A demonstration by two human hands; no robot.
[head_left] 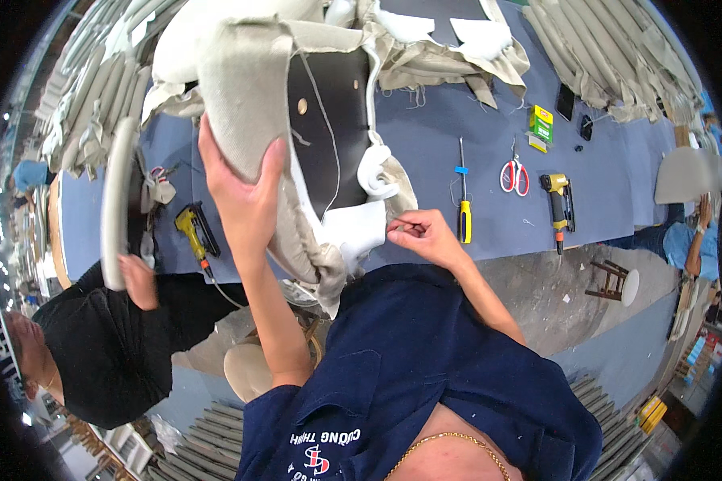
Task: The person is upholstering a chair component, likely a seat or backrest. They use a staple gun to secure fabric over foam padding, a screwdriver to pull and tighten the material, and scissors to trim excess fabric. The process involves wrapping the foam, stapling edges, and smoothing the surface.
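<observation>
In the head view, the upholstered piece point(245, 88) rests tilted over the near edge of the blue table point(425, 136), between the person's hands. The left hand point(245, 180) grasps its padded left side, thumb apart from the fingers. The right hand point(429, 235) is at its lower right edge, fingertips pinched together beside the white flap point(357, 228); whether they hold something small, I cannot tell.

The piece looks bulky but fairly light. Its dark backing panel point(317, 120) should stay stiff, while the beige cover and padding should give under pressure and the loose edges fold or fray. The thick padded side seems the best hold; the loose thread point(329, 128) across the panel could snag.

Right of the piece lie a yellow screwdriver point(464, 216), scissors point(514, 176) and a yellow air tool point(559, 204). To its left, a co-worker's hand point(139, 282) is at a long pale cushion point(119, 208).
</observation>
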